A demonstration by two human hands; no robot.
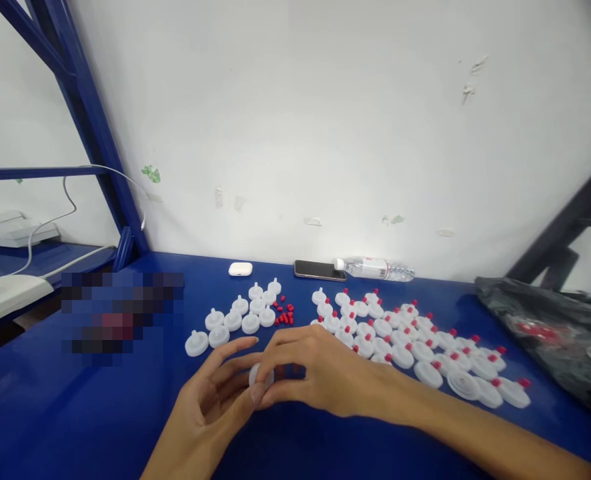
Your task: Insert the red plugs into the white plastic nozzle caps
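In front of me, a round white plastic cap sits between my two hands. My left hand holds it at the fingertips with the thumb against its near side, the other fingers curved behind. From the right, my right hand pinches at the same cap, and its fingers hide much of it. Just beyond lie several small red plugs in a loose pile. Left of them stand white caps with bare spouts. To the right is a large group of white caps with red tips.
Against the wall lie a white earbud case, a black phone and a clear bottle on its side. A dark plastic bag with red pieces occupies the right edge. Blue frame posts rise at the left; a blurred patch covers something there.
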